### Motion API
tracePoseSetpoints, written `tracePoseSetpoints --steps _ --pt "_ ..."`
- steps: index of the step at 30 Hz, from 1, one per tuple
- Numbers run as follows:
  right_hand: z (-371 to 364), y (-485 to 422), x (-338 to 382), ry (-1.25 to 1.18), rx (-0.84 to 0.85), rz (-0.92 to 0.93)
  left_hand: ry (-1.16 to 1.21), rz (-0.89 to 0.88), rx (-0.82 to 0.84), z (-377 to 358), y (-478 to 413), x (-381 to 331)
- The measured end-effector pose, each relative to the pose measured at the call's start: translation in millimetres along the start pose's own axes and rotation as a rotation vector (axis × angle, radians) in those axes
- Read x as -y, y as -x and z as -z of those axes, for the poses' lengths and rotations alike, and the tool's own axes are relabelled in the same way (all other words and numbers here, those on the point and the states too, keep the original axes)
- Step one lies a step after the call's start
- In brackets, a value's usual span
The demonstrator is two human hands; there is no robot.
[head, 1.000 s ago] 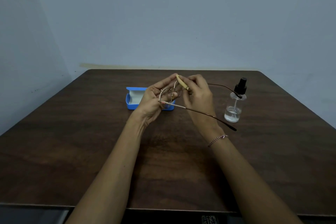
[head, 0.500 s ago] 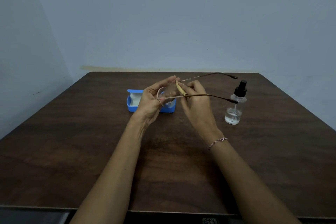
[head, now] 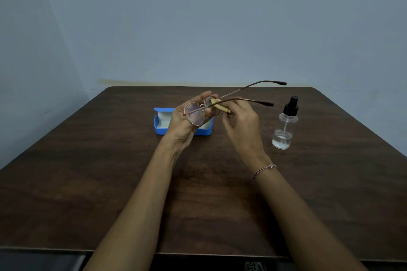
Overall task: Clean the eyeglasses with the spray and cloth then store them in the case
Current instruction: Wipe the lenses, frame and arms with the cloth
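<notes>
Above the middle of the table (head: 110, 182), the left hand (head: 184, 126) pinches the eyeglasses (head: 195, 114) by the frame, temples open and pointing right. The right hand (head: 241, 123) closes on a folded yellow cloth (head: 220, 106) pressed against the far lens. The open blue case (head: 161, 126) lies just behind the hands; the spray bottle (head: 284, 127) stands upright to the right, untouched.

Both forearms reach from the near edge toward the far middle of the scene, bare to the elbow, and draw close together at the hands. The left hand (head: 187, 124) is raised with its palm turned up and toward the right, fingers curled, thumb and fingertips pinched shut on the eyeglasses (head: 195, 114). The right hand (head: 241, 120) is just beside it to the right, back of the hand toward the camera, fingers bent and closed on a cloth (head: 220, 106). A thin braided bracelet (head: 264, 169) circles the right wrist.
</notes>
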State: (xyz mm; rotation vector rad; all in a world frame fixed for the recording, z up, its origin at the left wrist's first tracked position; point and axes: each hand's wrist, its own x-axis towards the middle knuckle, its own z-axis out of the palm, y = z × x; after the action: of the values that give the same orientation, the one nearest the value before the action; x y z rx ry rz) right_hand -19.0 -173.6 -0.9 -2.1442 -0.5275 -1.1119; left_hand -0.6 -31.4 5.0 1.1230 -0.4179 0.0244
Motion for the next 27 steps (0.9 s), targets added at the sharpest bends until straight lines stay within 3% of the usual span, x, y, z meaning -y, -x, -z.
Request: tracePoseSetpoints --steps 10,16,27 --pt "2.8 0.1 6.8 -0.073 0.072 0.092 0.059 -0.001 -0.048 4.8 -0.8 0.2" --pt "1.5 -0.7 4.0 -0.017 0.009 0.009 0.060 0.035 -0.029 3.2 -2.4 5.3" --pt "2.4 -1.5 2.7 -0.040 -0.007 0.075 0.104 0.002 -0.048 0.7 0.5 -0.2"
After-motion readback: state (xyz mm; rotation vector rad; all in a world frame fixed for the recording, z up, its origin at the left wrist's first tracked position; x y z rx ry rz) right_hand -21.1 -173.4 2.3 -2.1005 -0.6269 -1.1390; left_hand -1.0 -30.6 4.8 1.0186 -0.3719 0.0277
